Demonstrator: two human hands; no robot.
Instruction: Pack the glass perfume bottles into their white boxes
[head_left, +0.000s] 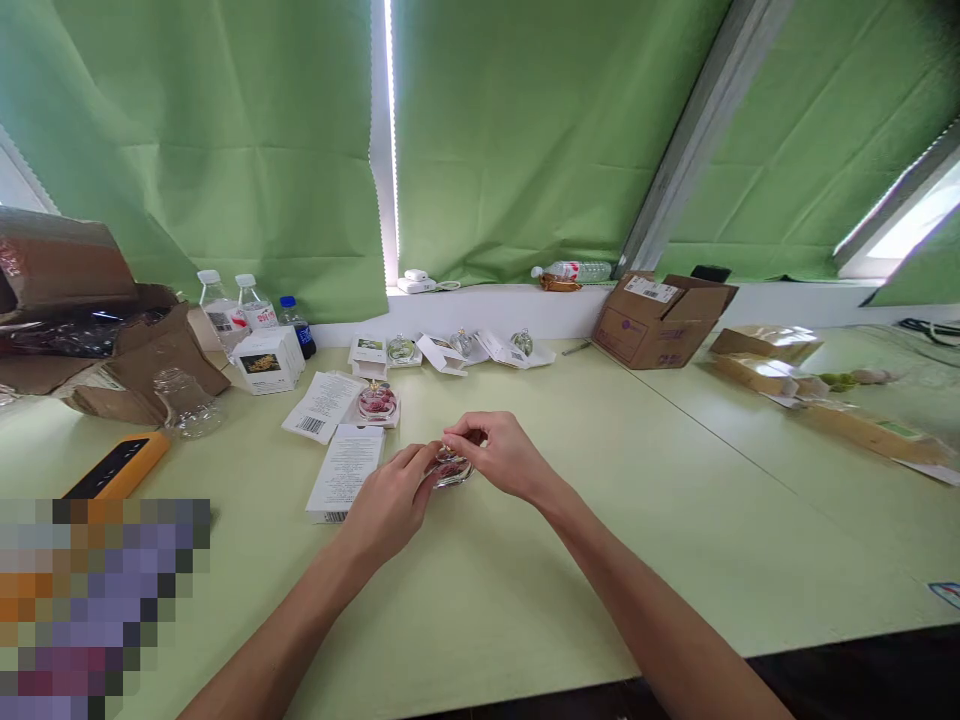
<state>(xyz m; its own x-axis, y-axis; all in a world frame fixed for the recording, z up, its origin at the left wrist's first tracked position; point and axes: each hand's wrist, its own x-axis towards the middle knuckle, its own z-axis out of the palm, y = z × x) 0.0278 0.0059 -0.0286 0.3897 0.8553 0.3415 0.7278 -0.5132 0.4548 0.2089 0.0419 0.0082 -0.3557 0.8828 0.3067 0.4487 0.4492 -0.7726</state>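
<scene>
A small clear glass jar (453, 472) with dark red contents stands on the table between my hands. My left hand (401, 488) is closed round its left side, the fingertips against the glass. With thumb and forefinger pinched together, my right hand (499, 455) is at the top of the jar; the small part there is mostly hidden by the fingers. Left of the jar lies a white printed box (346, 470). Just behind it sits a similar jar with red contents (376, 402) on white card, beside another flattened white box (324, 405).
Several more glass jars and white boxes (444, 353) line the back of the table. Bottles (256, 303), a white box stack (268, 360) and an open carton (135, 360) are at the left. Another cardboard box (660, 320) and clear-windowed packages (862, 425) lie right.
</scene>
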